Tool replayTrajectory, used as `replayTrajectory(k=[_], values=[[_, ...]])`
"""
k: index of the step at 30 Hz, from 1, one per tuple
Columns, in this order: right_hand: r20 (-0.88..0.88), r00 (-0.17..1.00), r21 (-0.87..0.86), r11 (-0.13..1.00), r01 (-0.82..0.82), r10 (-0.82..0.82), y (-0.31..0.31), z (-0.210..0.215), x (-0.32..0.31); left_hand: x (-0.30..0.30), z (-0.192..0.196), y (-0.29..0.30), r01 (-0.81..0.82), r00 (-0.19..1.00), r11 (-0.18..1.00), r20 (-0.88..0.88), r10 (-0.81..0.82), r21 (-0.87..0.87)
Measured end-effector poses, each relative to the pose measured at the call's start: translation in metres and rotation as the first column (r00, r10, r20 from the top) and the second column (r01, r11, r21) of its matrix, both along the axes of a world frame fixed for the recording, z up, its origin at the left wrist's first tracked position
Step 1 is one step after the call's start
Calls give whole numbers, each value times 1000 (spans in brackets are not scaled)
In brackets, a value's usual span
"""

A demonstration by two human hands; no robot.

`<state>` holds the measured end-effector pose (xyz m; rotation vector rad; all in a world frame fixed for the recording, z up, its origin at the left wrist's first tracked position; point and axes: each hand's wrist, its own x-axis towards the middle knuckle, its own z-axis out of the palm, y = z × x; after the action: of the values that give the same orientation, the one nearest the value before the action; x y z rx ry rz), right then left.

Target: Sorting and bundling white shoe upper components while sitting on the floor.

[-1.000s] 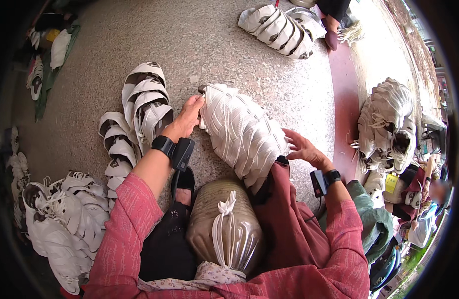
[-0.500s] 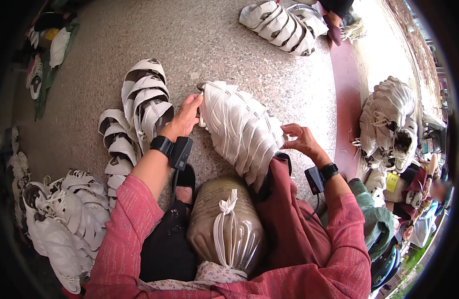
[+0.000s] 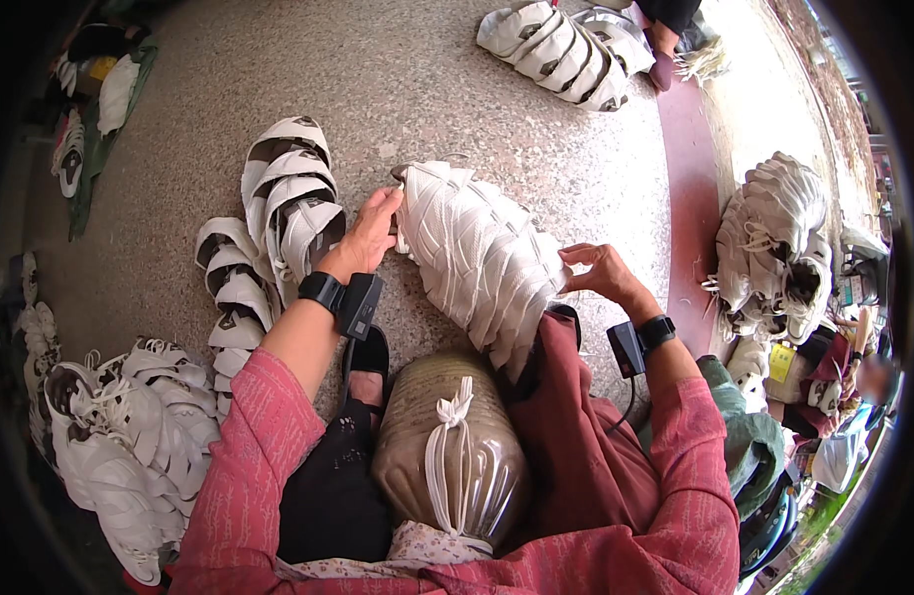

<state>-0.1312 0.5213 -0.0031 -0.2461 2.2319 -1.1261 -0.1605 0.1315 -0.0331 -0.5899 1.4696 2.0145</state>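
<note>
A long stack of nested white shoe uppers [image 3: 482, 253] lies aslant in front of me, its lower end by my right knee. My left hand [image 3: 374, 230] grips the stack's far left edge, with the thumb near the side and part of the fingers hidden. At the right edge, my right hand [image 3: 601, 273] pinches the white material between thumb and fingers. Between my legs stands a large clear plastic container [image 3: 407, 407] with a knotted white lace [image 3: 455, 405] over its front.
Overlapping white uppers [image 3: 293, 193] lie in rows to my left, with a heap of laced ones [image 3: 130, 436] nearer me. Another bundle [image 3: 561, 55] is at the far side by a person's foot [image 3: 663, 69]. A laced pile [image 3: 774, 243] stands right, with people beyond.
My right wrist has risen and turned slightly, while its fingers keep their place at the stack's edge. My left hand and the stack look unmoved.
</note>
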Motion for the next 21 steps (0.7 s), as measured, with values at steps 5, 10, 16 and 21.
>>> replayTrajectory(k=[5, 10, 16, 21], values=[[180, 981, 117, 989, -87, 65, 13, 11, -17, -1, 4, 5, -2, 1000, 1000, -2, 2, -6], [160, 984, -117, 988, 101, -81, -26, 30, -42, 1, -1, -6, -25, 1000, 999, 3, 25, -27], [240, 959, -38, 989, -144, 149, -57, 25, -56, 0, 0, -4, -7, 1000, 999, 23, 8, -40], [14, 996, 21, 996, -90, 89, -82, 28, -70, 1, -2, 0, -16, 1000, 1000, 9, 16, 9]])
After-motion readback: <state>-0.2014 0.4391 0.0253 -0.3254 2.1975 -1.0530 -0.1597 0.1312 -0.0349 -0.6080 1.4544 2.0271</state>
